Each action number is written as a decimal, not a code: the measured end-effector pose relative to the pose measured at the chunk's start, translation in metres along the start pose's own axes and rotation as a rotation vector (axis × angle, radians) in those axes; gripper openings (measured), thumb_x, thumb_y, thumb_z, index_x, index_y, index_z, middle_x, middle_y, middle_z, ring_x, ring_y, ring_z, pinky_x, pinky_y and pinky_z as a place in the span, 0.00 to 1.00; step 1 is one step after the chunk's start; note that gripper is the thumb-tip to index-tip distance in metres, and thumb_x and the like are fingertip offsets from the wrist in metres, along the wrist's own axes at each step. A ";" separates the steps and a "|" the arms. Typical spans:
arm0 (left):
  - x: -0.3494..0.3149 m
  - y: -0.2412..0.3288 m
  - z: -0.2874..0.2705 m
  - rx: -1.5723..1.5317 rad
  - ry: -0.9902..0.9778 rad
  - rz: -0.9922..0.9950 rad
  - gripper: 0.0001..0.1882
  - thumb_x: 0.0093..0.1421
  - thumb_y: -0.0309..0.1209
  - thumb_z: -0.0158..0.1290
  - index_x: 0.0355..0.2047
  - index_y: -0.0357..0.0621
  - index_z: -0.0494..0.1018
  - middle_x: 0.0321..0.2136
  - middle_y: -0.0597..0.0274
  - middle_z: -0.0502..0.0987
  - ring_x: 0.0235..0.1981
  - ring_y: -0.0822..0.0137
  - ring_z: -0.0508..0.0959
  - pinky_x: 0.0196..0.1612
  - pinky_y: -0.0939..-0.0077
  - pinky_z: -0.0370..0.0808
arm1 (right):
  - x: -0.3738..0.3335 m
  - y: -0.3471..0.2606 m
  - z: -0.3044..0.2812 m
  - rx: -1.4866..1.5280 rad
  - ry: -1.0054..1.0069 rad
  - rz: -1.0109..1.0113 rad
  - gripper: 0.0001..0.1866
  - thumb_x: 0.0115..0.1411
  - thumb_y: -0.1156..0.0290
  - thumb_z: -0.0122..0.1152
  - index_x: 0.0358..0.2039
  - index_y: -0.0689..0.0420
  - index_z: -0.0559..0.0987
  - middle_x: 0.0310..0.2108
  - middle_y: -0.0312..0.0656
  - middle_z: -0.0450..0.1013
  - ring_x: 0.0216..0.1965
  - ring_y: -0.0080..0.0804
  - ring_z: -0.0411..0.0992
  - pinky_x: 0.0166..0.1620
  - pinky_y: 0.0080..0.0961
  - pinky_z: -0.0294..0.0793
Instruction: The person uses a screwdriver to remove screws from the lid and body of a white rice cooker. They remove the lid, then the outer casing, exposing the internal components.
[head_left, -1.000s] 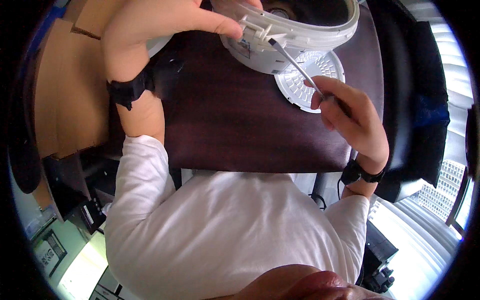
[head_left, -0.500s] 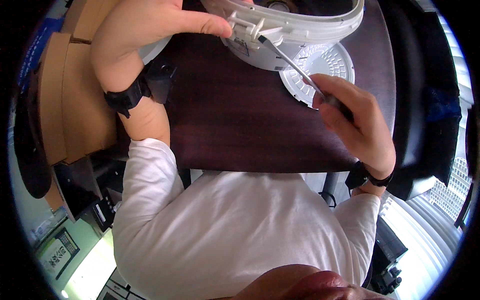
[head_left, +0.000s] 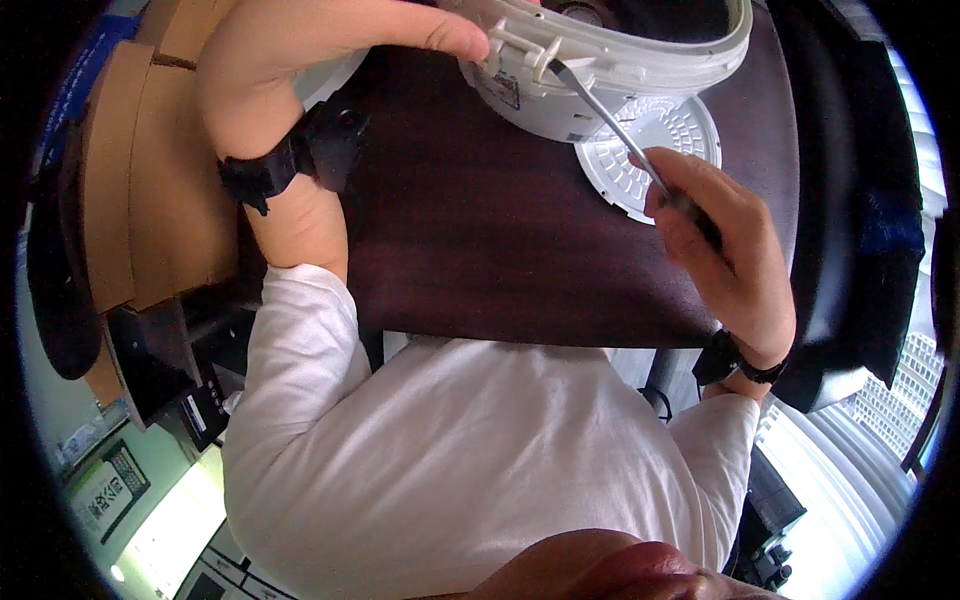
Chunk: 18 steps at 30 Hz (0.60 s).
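A round white plastic tub (head_left: 546,117) with a translucent rim stands tilted at the far edge of the view. My left hand (head_left: 340,38) grips it, thumb pressed on the rim beside a white moulded latch (head_left: 518,60); its other fingers are mostly cut off or hidden. In my right hand (head_left: 728,225) is a flat-blade screwdriver (head_left: 612,118), held by its dark handle. Its metal tip meets the right side of the latch; whether it is wedged in, I cannot tell. Beneath the tub's right side lies a white ribbed disc (head_left: 655,150).
The dark brown table (head_left: 480,240) spreads under my forearms, its front edge close to my body. Cardboard boxes (head_left: 180,190) stand along the left. On the right is a black chair-like shape (head_left: 845,200). Part of a white curved thing (head_left: 330,82) shows behind my left wrist.
In the picture, the tub, both hands and the screwdriver have shifted slightly right, the tub also a little up. Table and disc shift too, so the view itself has moved. Both grips are unchanged.
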<state>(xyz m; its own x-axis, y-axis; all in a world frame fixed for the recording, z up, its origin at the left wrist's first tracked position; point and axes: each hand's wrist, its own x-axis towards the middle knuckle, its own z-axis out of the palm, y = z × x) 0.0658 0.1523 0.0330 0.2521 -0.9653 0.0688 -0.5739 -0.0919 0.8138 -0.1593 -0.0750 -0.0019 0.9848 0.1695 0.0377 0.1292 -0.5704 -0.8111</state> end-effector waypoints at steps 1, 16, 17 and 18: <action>0.000 0.001 0.001 0.019 0.003 0.015 0.18 0.52 0.27 0.65 0.43 0.35 0.79 0.36 0.56 0.78 0.38 0.66 0.78 0.45 0.74 0.73 | 0.000 0.000 0.001 -0.017 0.001 -0.006 0.18 0.62 0.81 0.51 0.53 0.65 0.75 0.34 0.41 0.73 0.24 0.22 0.69 0.29 0.20 0.67; 0.018 0.029 0.048 0.138 0.246 0.151 0.14 0.53 0.29 0.63 0.39 0.34 0.80 0.32 0.50 0.82 0.32 0.63 0.82 0.40 0.71 0.76 | 0.008 0.005 -0.001 0.072 0.479 -0.027 0.21 0.63 0.78 0.57 0.57 0.62 0.70 0.32 0.35 0.72 0.26 0.13 0.65 0.27 0.11 0.62; 0.017 0.031 0.043 0.108 0.228 0.164 0.14 0.53 0.29 0.62 0.39 0.34 0.80 0.32 0.50 0.82 0.32 0.63 0.82 0.40 0.72 0.76 | 0.014 0.009 0.000 0.060 0.531 -0.092 0.22 0.61 0.77 0.62 0.56 0.61 0.72 0.32 0.34 0.72 0.25 0.13 0.65 0.25 0.11 0.62; 0.015 0.030 0.045 0.078 0.209 0.178 0.14 0.53 0.29 0.62 0.39 0.34 0.80 0.32 0.50 0.82 0.32 0.63 0.82 0.40 0.72 0.77 | 0.018 0.011 0.000 -0.015 0.540 -0.090 0.21 0.61 0.76 0.62 0.55 0.61 0.73 0.31 0.33 0.72 0.25 0.12 0.65 0.25 0.11 0.62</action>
<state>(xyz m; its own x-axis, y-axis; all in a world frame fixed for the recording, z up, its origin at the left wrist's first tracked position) 0.0178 0.1237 0.0326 0.2925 -0.8974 0.3302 -0.6793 0.0480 0.7323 -0.1397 -0.0787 -0.0103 0.8888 -0.2161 0.4041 0.2136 -0.5847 -0.7826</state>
